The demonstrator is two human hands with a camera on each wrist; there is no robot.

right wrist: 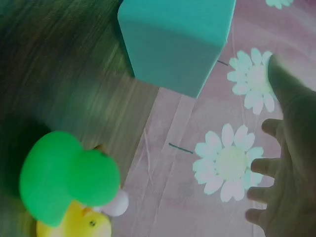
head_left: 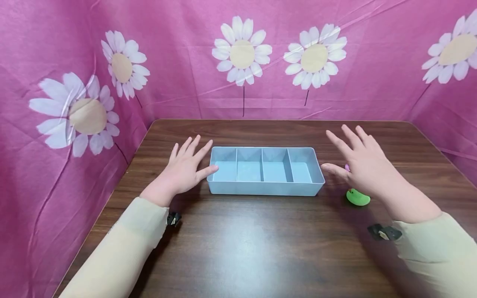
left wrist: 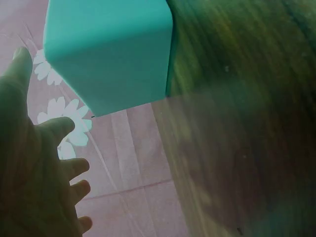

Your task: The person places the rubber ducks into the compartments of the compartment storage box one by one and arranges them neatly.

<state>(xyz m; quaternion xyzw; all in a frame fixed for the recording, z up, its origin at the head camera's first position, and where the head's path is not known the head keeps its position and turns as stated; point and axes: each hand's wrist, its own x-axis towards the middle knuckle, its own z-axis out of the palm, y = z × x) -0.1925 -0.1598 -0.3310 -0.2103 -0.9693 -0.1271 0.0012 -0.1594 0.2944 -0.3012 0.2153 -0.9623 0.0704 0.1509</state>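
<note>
A light blue divided box (head_left: 266, 188) with several compartments in a row sits across the middle of the table. My left hand (head_left: 182, 171), fingers spread, hovers at the box's left end, its thumb overlapping that corner in the head view. Off the right end is my right hand (head_left: 363, 161), also spread and holding nothing. Below its palm lies a green toy duck (head_left: 357, 197), and a bit of something purple (head_left: 347, 167) peeks out behind the thumb. The right wrist view adds a yellow toy duck (right wrist: 79, 222) beside the green one, with a pale round piece (right wrist: 117, 203) behind them.
The dark wood-grain table (head_left: 238, 240) reaches back to a pink cloth (head_left: 179, 62) printed with white daisies, which also hangs along the left and right sides. Small black devices (head_left: 384, 232) are worn at both cuffs.
</note>
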